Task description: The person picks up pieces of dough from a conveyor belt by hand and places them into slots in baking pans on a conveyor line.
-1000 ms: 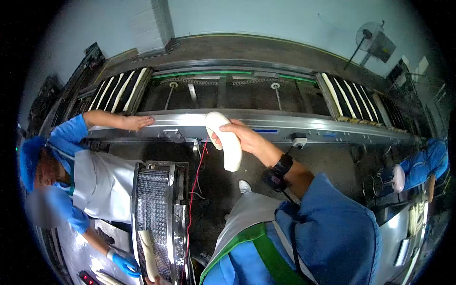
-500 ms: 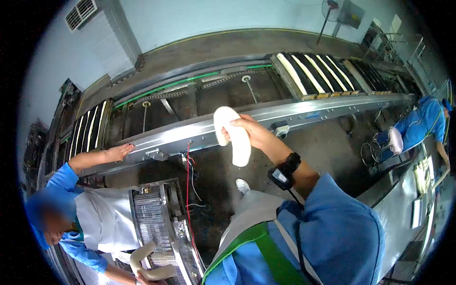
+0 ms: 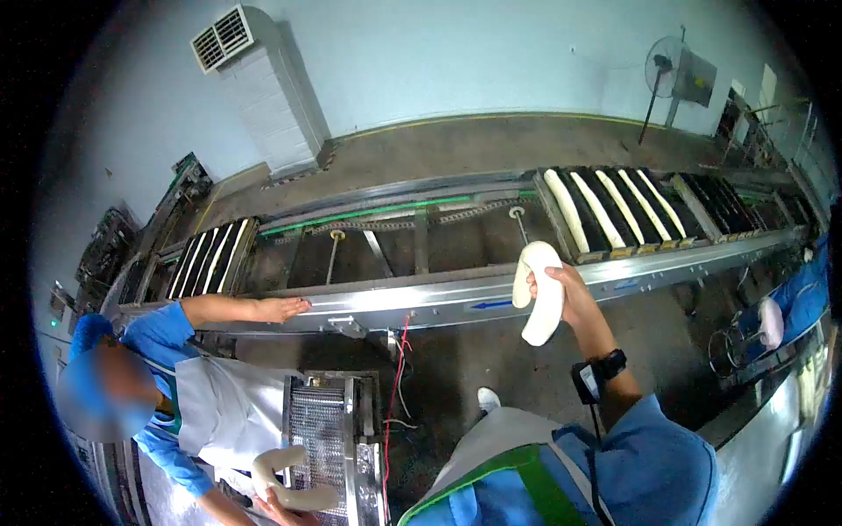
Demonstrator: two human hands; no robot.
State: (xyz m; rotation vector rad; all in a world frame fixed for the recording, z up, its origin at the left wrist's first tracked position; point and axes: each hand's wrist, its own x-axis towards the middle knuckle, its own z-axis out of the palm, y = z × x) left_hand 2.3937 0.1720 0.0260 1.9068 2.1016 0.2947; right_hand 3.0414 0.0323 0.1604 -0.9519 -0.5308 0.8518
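My right hand [image 3: 568, 291] is closed around a pale dough strip [image 3: 545, 316], folded over so that both ends hang down. It is held in front of the conveyor's metal rail [image 3: 421, 302], near the left end of a tray of dough strips [image 3: 614, 210] with dark slots. On my right wrist is a black watch-like device [image 3: 589, 383] with a cable. My left hand is out of view.
At left, a co-worker [image 3: 232, 408] rests one hand on the rail and holds another bent dough piece [image 3: 272, 478] by a metal mesh belt [image 3: 323, 430]. More dough strips lie in the left tray [image 3: 210, 254]. Another person [image 3: 794, 298] is at far right. A red cable [image 3: 392, 412] hangs down.
My view has tilted up, so the scene sits lower. My right hand has moved right along the rail with the dough strip, closer to the filled tray.
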